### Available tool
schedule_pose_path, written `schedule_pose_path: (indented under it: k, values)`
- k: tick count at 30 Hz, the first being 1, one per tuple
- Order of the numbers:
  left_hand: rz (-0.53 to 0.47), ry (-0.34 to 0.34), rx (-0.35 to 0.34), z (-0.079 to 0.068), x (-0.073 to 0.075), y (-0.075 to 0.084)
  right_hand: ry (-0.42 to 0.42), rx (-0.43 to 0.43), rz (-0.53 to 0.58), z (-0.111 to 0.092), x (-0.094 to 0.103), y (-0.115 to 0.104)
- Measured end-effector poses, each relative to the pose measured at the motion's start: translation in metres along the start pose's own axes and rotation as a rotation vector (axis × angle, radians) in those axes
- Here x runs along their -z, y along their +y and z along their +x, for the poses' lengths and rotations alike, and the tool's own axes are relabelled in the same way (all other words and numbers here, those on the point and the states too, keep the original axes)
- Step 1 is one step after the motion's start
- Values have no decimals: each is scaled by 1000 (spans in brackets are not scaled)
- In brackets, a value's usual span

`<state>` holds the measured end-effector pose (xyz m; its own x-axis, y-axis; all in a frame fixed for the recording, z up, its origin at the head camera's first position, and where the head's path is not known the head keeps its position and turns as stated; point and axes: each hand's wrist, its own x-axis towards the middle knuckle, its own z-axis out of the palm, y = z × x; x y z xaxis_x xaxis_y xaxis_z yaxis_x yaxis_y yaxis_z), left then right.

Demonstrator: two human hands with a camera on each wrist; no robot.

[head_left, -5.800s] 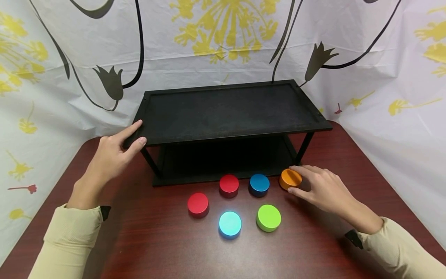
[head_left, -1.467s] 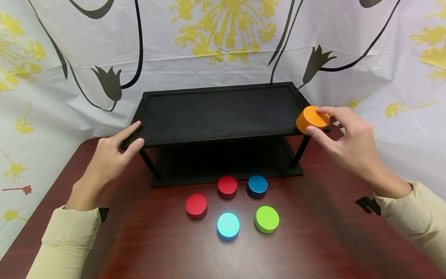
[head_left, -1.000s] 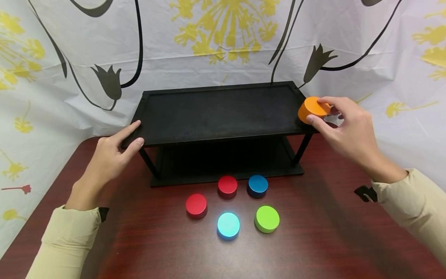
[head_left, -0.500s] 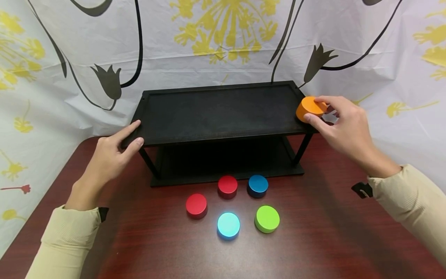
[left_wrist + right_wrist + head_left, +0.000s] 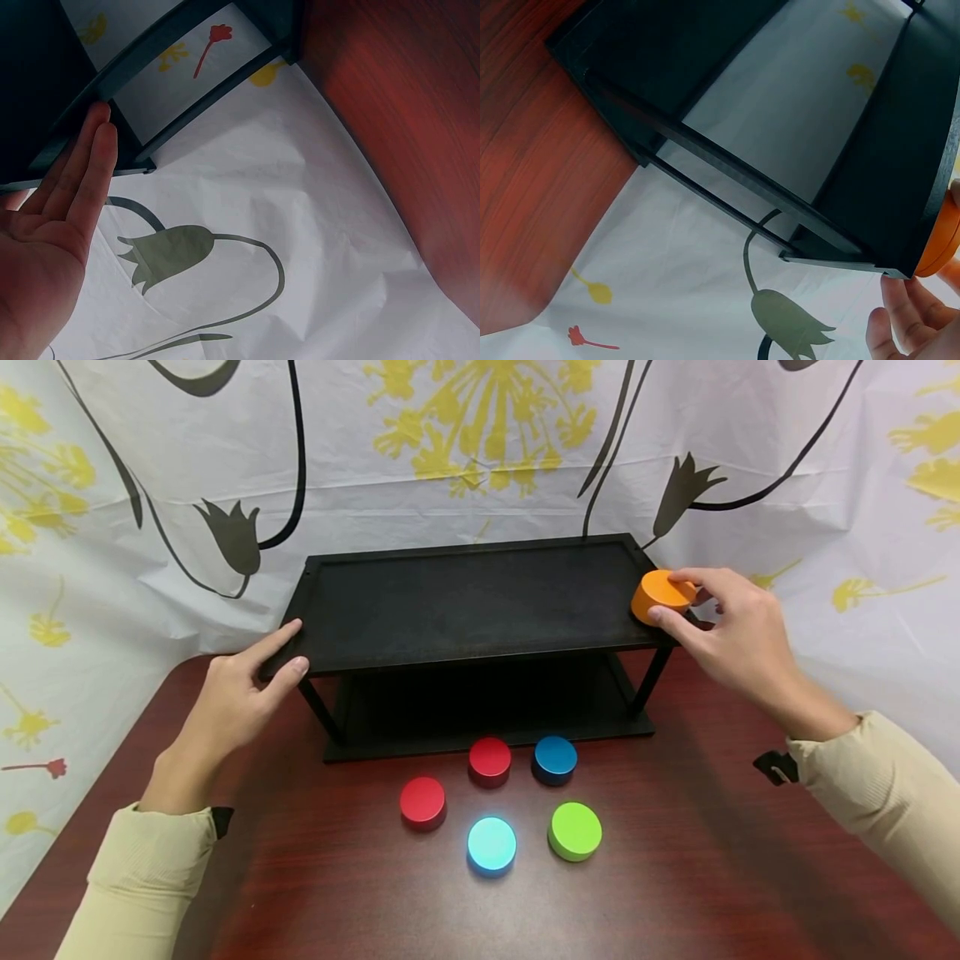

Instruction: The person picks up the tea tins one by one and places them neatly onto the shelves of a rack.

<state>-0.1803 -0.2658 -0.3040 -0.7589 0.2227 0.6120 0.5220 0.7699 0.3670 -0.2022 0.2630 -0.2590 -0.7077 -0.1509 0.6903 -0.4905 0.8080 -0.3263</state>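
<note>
My right hand (image 5: 742, 635) pinches an orange round block (image 5: 658, 597) between thumb and fingers, over the right end of the black two-tier shelf (image 5: 472, 602). The right wrist view shows part of this block at the right edge, beside the shelf's upper board, with several fingertips below it. My left hand (image 5: 236, 702) rests on the left front corner of the top board. Its index finger and thumb lie along the edge. In the left wrist view, the straight fingers (image 5: 94, 176) touch the board's side.
On the dark red table (image 5: 360, 893) in front of the shelf stand two red round blocks (image 5: 423, 802), a dark blue block (image 5: 555, 760), a light blue block (image 5: 491, 846) and a green block (image 5: 575, 832). A white flower-patterned sheet (image 5: 480, 460) hangs behind and at both sides.
My right hand has picked the orange block up from the table, raised it to the shelf's top, then shifted it slightly left. My left hand has stayed at the corner.
</note>
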Motion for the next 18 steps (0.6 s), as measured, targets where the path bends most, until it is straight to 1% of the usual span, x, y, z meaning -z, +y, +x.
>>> schedule_pose_path:
  k: [18]
  values:
    - [-5, 3, -2, -1, -1, 0, -42, -15, 30, 0, -1, 2]
